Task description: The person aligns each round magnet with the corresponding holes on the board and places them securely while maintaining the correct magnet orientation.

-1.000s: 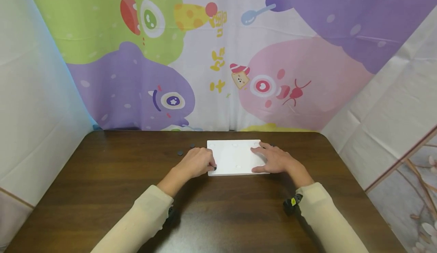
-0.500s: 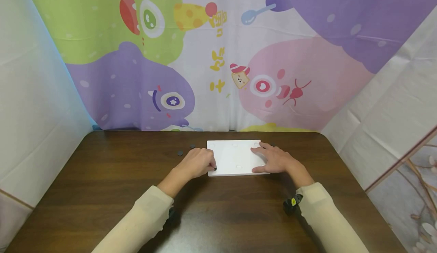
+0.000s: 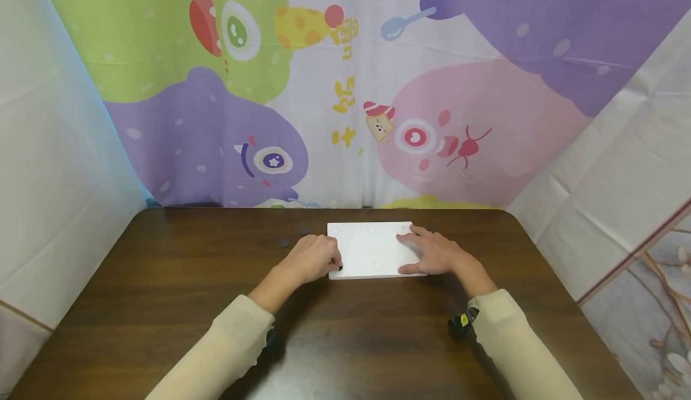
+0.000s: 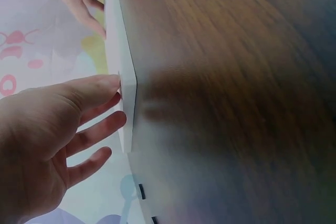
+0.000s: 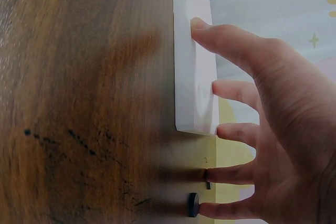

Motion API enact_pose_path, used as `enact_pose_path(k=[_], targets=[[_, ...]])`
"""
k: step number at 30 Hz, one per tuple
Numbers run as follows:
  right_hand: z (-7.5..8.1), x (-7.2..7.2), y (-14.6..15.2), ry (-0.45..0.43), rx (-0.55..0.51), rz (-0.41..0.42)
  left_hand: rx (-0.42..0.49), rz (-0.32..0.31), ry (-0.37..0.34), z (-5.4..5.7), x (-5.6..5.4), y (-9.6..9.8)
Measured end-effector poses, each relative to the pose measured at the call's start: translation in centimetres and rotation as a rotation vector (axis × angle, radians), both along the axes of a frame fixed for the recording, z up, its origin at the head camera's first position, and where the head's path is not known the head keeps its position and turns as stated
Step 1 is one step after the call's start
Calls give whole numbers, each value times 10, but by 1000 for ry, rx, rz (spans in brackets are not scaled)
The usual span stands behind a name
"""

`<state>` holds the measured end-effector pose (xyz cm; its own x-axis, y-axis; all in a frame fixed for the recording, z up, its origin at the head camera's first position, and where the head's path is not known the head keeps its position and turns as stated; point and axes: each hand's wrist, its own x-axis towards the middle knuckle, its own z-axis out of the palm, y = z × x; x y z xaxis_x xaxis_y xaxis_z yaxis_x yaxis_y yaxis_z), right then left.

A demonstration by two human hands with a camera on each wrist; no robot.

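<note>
A white rectangular board [image 3: 364,250] with shallow round recesses lies flat near the table's far edge. At its near left corner my left hand [image 3: 310,258] pinches a small black disc [image 3: 341,267] between thumb and index finger, close on the board's surface. In the left wrist view the thumb and fingertips of the left hand [image 4: 68,129] meet at the board, and the disc is hidden there. My right hand [image 3: 438,252] rests spread on the board's right end. In the right wrist view, its thumb touches the board [image 5: 184,77] and its outer fingers reach past the end.
Two dark discs, one nearer [image 3: 284,243] and one farther [image 3: 305,231], lie on the brown wooden table [image 3: 345,334] left of the board. More dark pieces, including a black disc [image 5: 193,204], lie by the right hand's outer fingers. A cartoon-print curtain [image 3: 345,88] hangs behind the table.
</note>
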<state>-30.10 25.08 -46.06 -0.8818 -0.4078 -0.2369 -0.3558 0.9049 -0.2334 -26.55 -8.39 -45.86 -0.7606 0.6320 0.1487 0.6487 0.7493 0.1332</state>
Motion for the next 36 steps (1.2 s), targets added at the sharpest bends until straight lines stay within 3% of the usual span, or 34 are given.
enact_pose_path(k=[3, 4, 10, 11, 24, 36], targets=[[1, 0, 0, 2, 2, 3, 24, -14, -5, -1, -1, 0], [1, 1, 0, 1, 2, 3, 39, -36, 12, -15, -10, -3], [2, 2, 0, -6, -1, 6, 47, -35, 1, -16, -11, -5], [2, 2, 1, -7, -2, 6, 36, -14, -15, -3, -2, -2], [2, 3, -1, -12, 0, -7, 14, 42, -21, 4, -4, -2], [3, 3, -1, 1, 2, -1, -1, 62, 32, 8, -4, -5]])
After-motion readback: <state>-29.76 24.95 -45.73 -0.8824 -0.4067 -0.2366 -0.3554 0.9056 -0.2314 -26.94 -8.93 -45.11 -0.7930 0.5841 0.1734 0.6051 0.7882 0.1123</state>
